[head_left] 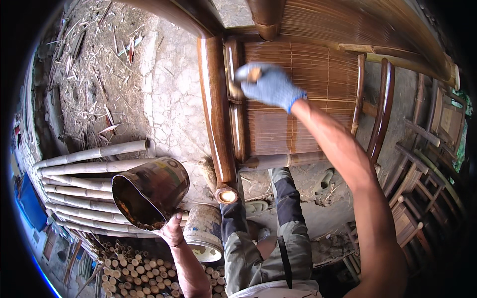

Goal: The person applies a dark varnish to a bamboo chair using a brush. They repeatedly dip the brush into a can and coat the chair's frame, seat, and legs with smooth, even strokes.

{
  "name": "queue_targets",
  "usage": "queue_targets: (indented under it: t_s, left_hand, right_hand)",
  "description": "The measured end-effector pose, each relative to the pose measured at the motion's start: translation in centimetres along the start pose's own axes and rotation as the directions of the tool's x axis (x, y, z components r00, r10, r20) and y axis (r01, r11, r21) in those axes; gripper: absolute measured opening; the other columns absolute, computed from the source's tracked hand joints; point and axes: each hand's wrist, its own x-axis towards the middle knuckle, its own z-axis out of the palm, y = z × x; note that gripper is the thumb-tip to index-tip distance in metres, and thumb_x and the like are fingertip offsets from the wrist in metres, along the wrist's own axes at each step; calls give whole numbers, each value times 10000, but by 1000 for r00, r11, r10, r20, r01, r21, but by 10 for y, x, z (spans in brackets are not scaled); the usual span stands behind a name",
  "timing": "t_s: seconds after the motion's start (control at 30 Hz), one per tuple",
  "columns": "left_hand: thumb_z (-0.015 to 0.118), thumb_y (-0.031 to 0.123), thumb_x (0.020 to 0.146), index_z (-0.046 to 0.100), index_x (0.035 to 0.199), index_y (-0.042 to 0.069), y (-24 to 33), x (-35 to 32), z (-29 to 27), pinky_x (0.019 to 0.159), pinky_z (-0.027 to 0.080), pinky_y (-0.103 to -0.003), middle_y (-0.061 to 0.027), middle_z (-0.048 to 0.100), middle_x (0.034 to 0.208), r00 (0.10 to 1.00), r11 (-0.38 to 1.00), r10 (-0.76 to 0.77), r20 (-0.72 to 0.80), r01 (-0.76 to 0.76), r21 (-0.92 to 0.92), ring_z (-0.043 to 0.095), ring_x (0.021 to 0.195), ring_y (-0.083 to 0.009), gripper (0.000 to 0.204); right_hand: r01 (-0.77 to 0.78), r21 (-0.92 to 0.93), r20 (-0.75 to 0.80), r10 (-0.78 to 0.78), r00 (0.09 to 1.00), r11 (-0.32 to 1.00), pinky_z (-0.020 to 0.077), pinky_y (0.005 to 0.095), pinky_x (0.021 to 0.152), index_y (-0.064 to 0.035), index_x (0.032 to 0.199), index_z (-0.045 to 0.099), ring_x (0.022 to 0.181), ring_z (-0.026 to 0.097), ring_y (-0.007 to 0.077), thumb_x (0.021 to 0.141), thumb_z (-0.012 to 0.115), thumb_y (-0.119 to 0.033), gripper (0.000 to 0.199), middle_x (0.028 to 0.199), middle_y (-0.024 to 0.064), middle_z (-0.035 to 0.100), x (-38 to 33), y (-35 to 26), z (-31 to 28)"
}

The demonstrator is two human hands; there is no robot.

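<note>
My bare left hand grips a tilted, dented metal can by its lower side. Dark brown residue coats the inside of its open mouth. Over the bamboo bench, my right hand wears a blue-grey knitted glove and is blurred by motion. Its fingers close round a brush with a tan wooden handle; the brush's far end is smeared beside the bench's left uprights. A thick, glossy brown bamboo pole forms the bench's left edge, next to the slatted brown surface.
A whitish bucket stands beside my left leg. Bamboo poles lie at the left, above stacked cut bamboo ends. Further bamboo frames stand at the right. Shavings litter the concrete ground, and a green sandal lies near my legs.
</note>
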Motion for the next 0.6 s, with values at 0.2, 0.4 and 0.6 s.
queue_targets:
  t_s: [0.2,0.4,0.6]
  left_hand:
    - [850,511,711,469,1401,-45,9,-4,10,1078,389,-430,-138,524,1394,997,1000,-12,-79,11,-16,524,1208,-271,964]
    - [792,608,746,459,1408,-54,10,-1,3,1128,329,-446,-161,515,1414,996,996,32,-79,-26,81,499,1258,-281,994]
    - [866,520,691,532,1333,-55,28,6,1,1095,380,-425,-145,561,1366,997,998,57,-56,-55,28,534,1216,-266,924]
  right_hand:
    - [258,-683,-214,-525,824,684,529,377,747,-176,1125,685,908,565,228,815,704,-187,310,1127,12,634,39,11,-4]
    - [488,-546,41,-560,828,681,443,415,886,-217,925,717,1048,505,237,799,649,-112,179,1175,24,614,-92,15,78]
    - [564,-276,290,-491,821,779,457,400,893,-234,925,730,1002,547,211,783,658,-158,177,1053,-15,643,-199,1,122]
